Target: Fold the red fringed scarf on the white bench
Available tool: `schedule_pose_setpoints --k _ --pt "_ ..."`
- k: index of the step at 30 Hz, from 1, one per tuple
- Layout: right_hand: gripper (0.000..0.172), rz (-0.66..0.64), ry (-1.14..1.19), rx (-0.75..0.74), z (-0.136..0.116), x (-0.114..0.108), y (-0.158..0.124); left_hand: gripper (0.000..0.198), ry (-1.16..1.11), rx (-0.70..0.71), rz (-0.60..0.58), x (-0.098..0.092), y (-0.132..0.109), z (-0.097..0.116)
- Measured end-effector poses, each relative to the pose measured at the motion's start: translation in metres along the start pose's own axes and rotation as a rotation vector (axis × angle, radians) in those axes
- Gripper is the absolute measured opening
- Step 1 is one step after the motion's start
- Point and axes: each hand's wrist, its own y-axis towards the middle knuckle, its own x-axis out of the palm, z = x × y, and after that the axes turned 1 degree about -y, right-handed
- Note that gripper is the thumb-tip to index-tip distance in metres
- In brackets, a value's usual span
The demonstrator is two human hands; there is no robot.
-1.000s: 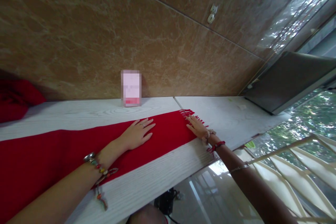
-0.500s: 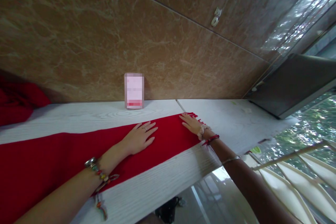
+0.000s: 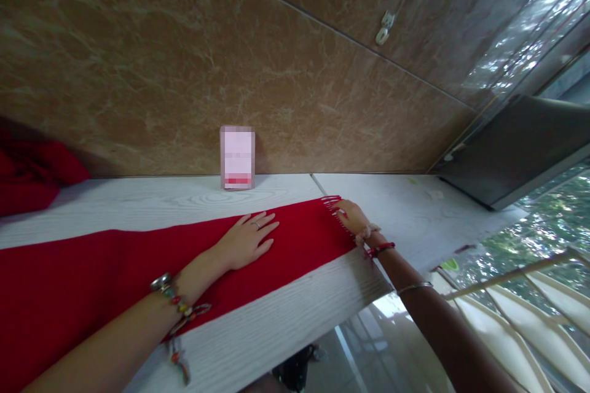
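A long red scarf lies spread over the white wood-grain table, its fringed end toward the right. My left hand rests flat on the cloth, fingers apart, a ring on one of them. At the fringe, my right hand is curled, with bent fingertips closed on the strands. Part of the fringe is hidden under that hand.
A pale pink box-like object, its face blurred, stands against the brown marbled wall. Bunched red cloth sits at the far left. A dark grey panel rises at the right end, near a cream railing.
My right hand has slid slightly right, off the cloth's end onto the fringe, and its fingers have bent. The strands now lie straighter. My left hand stays in place.
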Motion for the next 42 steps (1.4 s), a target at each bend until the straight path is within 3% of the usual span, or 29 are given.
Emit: schedule_pose_setpoints --k 3,9,12,16,19,24,27,32,34,36,42 --pt "0.025 -0.04 -0.03 0.094 -0.003 -0.002 -0.001 0.046 -0.003 -0.003 -0.008 -0.001 0.0 0.0" --pt "0.027 0.046 -0.101 0.274 0.02 -0.014 0.0 0.046 0.008 -0.003 -0.013 -0.001 0.0 0.001" --pt "0.036 0.051 -0.075 0.165 0.003 -0.009 0.011 0.046 0.004 -0.002 -0.015 -0.002 0.0 0.001" --pt "0.04 -0.146 -0.019 0.012 -0.016 0.007 0.019 0.047 0.003 -0.007 -0.019 -0.002 -0.001 0.001" --pt "0.04 -0.185 -0.004 0.105 0.001 0.01 0.013 0.047 0.0 -0.003 -0.016 -0.002 -0.001 0.001" --pt "0.04 -0.004 -0.032 0.335 0.033 0.0 0.008 0.046 -0.019 0.001 0.016 0.0 0.0 0.0" --pt "0.044 0.026 -0.027 0.317 0.009 -0.002 0.02 0.046 -0.004 -0.005 -0.001 0.0 0.0 0.001" --pt "0.045 -0.085 0.061 -0.096 -0.077 0.008 0.034 0.045 0.012 -0.015 0.015 -0.001 -0.002 0.003" --pt "0.044 -0.149 0.078 -0.179 -0.099 0.012 0.032 0.045 0.013 -0.036 0.019 -0.001 -0.002 0.004" --pt "0.044 -0.175 0.071 -0.202 -0.106 0.015 0.028 0.046 0.017 -0.061 0.015 -0.001 -0.003 0.004" --pt "0.044 -0.145 0.044 -0.22 -0.097 0.018 0.025 0.048 0.039 -0.168 0.007 -0.002 -0.006 0.005"
